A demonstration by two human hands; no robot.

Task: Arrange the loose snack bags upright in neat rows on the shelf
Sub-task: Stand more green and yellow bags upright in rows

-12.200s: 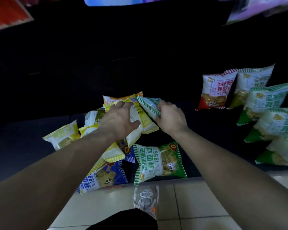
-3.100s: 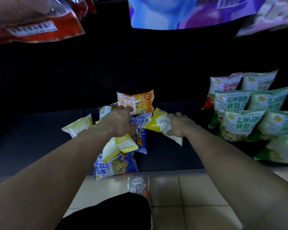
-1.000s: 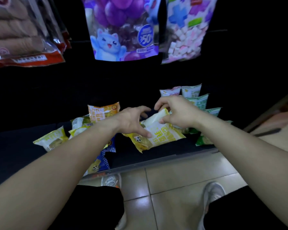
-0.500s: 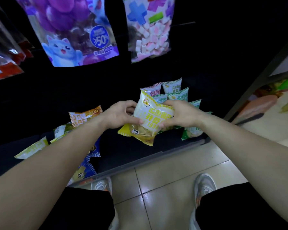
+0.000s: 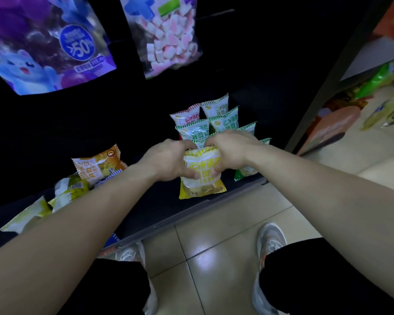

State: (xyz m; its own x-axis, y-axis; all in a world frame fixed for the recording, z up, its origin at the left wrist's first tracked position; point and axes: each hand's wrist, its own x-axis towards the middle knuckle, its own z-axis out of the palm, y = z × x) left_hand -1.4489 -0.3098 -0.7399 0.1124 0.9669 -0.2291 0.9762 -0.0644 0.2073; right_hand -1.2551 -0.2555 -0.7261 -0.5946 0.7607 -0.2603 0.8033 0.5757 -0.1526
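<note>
both the left hand and the right hand grip the yellow snack bag, fingers curled round its upper sides, its bottom seam near the front edge of the shelf, just ahead of the standing green-striped bags. seat the seam flat, square the face to the front edge, then release without tipping the row behind. legible print: chinese characters and a partial "199" on the yellow bag; ">50%" on the hanging purple bag.

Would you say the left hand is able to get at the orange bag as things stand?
Probably yes, once freed: the left hand grips the yellow bag now, but the orange bag lies uncovered close by, to its left.
</note>
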